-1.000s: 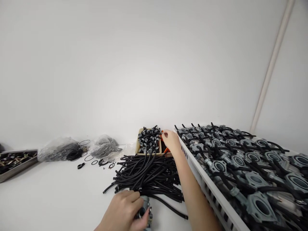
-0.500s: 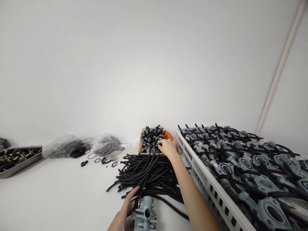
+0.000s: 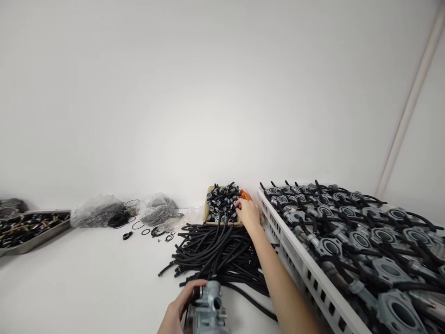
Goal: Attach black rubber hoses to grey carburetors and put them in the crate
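Note:
At the bottom of the head view, my left hand (image 3: 181, 306) is closed round the left side of a grey metal carburetor (image 3: 210, 311). My right hand (image 3: 246, 211) reaches far forward to the right side of a yellowish bin (image 3: 205, 211) full of small black-and-grey caps (image 3: 222, 200). Its thumb and forefinger are pinched together over the caps; whether one is between them is too small to tell. A heap of black rubber hoses (image 3: 215, 248) lies between the bin and the carburetor.
On the right stands a white plastic crate (image 3: 313, 283) filled with carburetors (image 3: 359, 240). An orange container (image 3: 246, 195) is beside the bin. Left of the hoses lie rubber rings (image 3: 145, 232), plastic bags of dark parts (image 3: 158, 208) and a metal tray (image 3: 41, 241) against the wall.
My left hand's fingers have settled over the top of the carburetor. The right hand stays at the bin, still pinched. The whole view has shifted slightly.

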Available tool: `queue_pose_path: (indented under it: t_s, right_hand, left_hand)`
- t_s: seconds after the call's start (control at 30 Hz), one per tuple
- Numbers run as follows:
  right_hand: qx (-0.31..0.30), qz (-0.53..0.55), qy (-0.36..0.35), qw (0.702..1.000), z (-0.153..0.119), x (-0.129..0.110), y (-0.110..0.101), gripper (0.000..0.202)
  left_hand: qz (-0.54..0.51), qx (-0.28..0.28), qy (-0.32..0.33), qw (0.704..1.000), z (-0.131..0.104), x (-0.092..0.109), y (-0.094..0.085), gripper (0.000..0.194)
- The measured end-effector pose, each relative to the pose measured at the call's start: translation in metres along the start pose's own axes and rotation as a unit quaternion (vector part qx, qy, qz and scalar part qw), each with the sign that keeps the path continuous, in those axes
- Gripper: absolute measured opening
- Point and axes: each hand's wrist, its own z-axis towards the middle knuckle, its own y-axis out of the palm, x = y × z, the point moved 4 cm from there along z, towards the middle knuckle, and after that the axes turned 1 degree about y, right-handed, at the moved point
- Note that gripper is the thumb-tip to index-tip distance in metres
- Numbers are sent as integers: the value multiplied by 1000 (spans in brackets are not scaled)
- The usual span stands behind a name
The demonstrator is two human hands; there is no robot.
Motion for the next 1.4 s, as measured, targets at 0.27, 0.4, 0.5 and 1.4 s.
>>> queue_pose_path:
  t_s: [0.27,0.4,0.5,1.4]
  right_hand:
    - [163,215,4,963,1,9,-43,16]
    - [259,331,-2,907,-5,6,-75,10]
    - [306,410,-11,859,-12,-1,-96,15]
    - [105,759,15,642,-96,-96,-157,34]
  left_hand:
    - [-170,192,66,964,34,93,-13,70]
    - [-318,250,99,909,58,161,-6,44]
    - [-378,282,120,874,69,194,-10,33]
    - [187,340,487,782,31,244,-64,72]
